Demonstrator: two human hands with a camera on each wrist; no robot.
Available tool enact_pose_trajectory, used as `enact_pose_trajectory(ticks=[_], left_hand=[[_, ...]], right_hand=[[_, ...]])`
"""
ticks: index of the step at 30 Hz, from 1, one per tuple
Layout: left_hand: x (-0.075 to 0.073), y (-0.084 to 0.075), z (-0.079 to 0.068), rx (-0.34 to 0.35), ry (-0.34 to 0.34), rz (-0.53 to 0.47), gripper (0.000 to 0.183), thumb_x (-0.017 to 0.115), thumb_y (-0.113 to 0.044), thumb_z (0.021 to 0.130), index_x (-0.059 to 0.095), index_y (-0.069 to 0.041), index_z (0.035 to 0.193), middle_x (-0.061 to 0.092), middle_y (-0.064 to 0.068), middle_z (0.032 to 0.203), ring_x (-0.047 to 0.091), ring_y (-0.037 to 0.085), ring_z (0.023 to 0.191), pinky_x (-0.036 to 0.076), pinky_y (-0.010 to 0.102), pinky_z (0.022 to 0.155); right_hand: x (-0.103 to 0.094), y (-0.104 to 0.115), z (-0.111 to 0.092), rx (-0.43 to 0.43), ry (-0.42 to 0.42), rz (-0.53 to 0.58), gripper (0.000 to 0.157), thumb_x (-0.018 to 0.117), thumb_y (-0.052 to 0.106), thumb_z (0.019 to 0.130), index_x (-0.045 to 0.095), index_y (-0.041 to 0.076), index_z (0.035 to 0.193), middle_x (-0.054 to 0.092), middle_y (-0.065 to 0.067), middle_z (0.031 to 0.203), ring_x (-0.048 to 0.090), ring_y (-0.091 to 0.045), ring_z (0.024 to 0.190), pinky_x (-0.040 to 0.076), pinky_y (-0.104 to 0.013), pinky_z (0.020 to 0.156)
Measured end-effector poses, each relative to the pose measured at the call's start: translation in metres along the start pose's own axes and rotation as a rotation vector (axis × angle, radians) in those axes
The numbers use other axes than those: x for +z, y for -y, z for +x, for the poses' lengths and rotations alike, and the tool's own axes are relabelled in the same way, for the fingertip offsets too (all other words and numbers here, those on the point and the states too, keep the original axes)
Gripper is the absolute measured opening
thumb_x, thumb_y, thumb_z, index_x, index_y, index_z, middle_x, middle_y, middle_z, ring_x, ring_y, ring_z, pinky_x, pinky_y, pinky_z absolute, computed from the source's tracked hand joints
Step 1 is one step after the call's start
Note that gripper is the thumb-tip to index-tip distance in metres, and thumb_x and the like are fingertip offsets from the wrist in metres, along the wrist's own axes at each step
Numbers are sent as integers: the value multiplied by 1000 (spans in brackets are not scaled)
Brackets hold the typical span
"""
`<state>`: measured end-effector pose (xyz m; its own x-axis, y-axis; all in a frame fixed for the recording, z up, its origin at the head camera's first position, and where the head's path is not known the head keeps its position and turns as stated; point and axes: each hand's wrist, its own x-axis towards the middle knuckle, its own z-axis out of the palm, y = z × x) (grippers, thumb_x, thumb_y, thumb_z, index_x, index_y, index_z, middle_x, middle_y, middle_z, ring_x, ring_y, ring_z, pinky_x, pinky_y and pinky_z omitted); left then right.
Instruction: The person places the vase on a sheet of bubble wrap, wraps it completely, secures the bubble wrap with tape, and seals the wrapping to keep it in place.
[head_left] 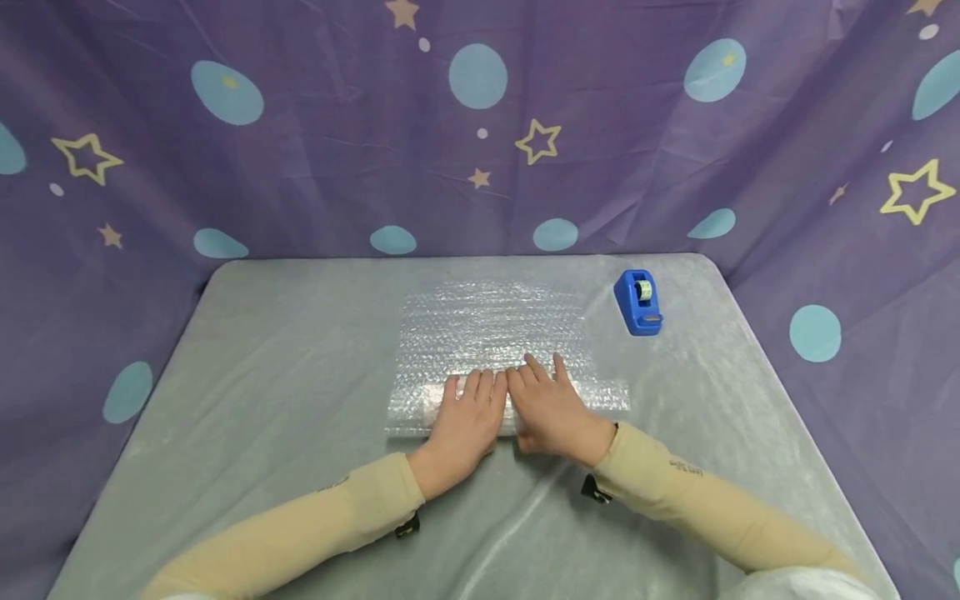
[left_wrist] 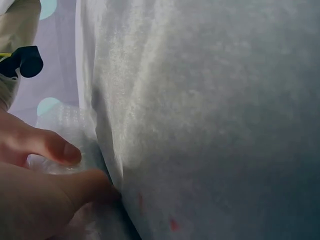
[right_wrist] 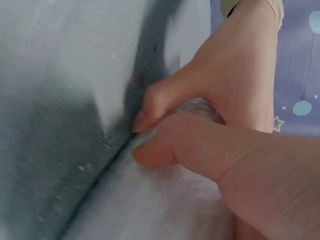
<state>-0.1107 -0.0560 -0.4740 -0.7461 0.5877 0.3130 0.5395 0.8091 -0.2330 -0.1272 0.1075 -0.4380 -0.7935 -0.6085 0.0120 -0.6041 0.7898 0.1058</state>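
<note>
Moving left to right, we are viewing a grey-covered table (head_left: pixel 285 350), with clear bubble wrap (head_left: pixel 491 325) lying at its middle, the near edge forming a roll (head_left: pixel 420 408). We are not managing to tell what, if anything, it is enclosing. Our left hand (head_left: pixel 467 422) is gripping the roll, thumb on the near side; just beside it, our right hand (head_left: pixel 551 414) is gripping likewise. We are probably rolling up the sheet, so the next move is likely calling for both hands turning it evenly away from us. Farther right, a blue tape dispenser (head_left: pixel 640 310) is standing apart.
</note>
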Motion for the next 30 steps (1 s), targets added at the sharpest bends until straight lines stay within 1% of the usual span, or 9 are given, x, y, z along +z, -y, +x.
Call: enact_pose_trajectory(ticks=[4,6,8,10,14,17,20,24,30], left_hand=[[0,3,2,0,30,-42,94,80,-41,56,42,2,131,51,16,117,47,31,108,38,52,89],[0,4,3,-3,39,-53,95,80,-44,55,42,1,130,51,15,116,47,30,107,37,52,88],[0,6,4,-8,47,-59,96,81,-46,53,43,0,128,51,14,114,47,29,105,37,50,87],[-1,7,5,-12,49,-63,96,81,-48,52,44,0,126,52,13,112,47,29,104,38,49,86],[-3,11,7,-16,56,-100,96,82,-50,52,44,0,126,53,13,110,48,29,101,38,49,83],[-4,12,7,-17,62,-142,95,82,-48,53,45,1,126,54,13,110,49,29,100,39,49,81],[-6,11,7,-25,66,-178,92,82,-46,53,46,0,124,55,12,109,49,28,98,39,47,78],[-7,9,6,-30,72,-202,88,79,-43,53,47,0,123,55,11,107,51,27,96,38,46,75],[-11,9,6,-9,108,-186,92,78,-47,54,47,1,126,57,13,110,52,28,97,41,45,76]], right_hand=[[-4,2,0,23,30,-73,104,79,51,54,40,-4,132,47,-20,130,33,-42,132,23,-65,102],[-5,4,-1,42,21,-122,111,78,55,55,36,-6,137,43,-23,136,31,-42,133,21,-64,103],[-6,7,-4,59,-9,-175,114,77,58,56,33,-6,140,38,-24,140,30,-42,133,21,-64,104],[-6,10,-8,69,-62,-219,113,77,58,57,34,-6,140,37,-24,143,31,-41,133,21,-63,104],[-2,16,-17,63,-174,-282,103,78,54,60,40,-4,137,43,-22,138,38,-39,130,27,-61,103],[3,19,-22,55,-218,-294,96,77,49,63,42,-4,135,47,-21,135,41,-38,128,30,-59,101],[8,21,-25,60,-240,-279,95,76,46,64,41,-5,136,47,-22,135,40,-39,128,31,-59,101],[14,24,-26,75,-247,-242,100,81,46,59,41,-5,136,48,-23,132,42,-39,126,30,-58,102],[25,22,-25,80,-323,-197,100,86,40,50,45,-4,130,52,-19,118,49,-34,112,34,-55,100]])
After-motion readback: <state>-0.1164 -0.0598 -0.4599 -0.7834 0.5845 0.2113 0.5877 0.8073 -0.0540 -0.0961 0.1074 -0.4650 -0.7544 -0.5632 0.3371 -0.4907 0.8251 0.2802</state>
